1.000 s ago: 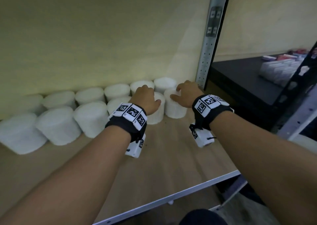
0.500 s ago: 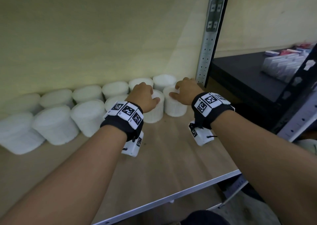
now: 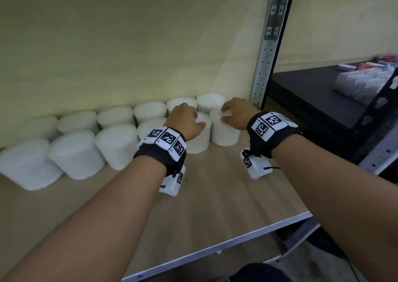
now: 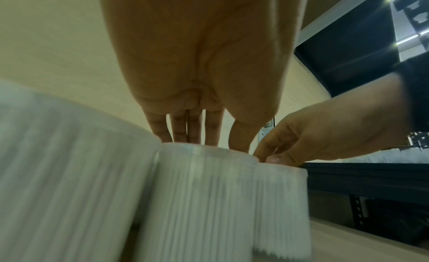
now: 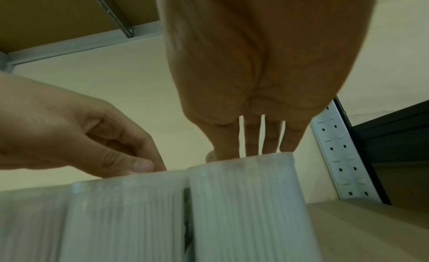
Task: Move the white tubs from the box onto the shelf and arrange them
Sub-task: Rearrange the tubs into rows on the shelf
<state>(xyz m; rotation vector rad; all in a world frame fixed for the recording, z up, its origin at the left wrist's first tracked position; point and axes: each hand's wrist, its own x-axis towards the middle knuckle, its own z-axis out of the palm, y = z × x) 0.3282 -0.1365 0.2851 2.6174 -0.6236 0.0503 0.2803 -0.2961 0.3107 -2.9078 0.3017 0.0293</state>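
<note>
Front tubs (image 3: 224, 129) nudged back, hands (image 3: 237, 114) atop.

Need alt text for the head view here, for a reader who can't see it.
Two hands rest on top of two white tubs at the right end of a wooden shelf: the left hand on one tub, the right hand on its neighbour. More tubs stand in two rows leftward.

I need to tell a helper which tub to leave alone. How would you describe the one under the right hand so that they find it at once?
Find the grey perforated upright at the shelf's right end. Beside its foot, the front row ends in the tub nearest it, under the right hand. No tub stands further right.
</note>
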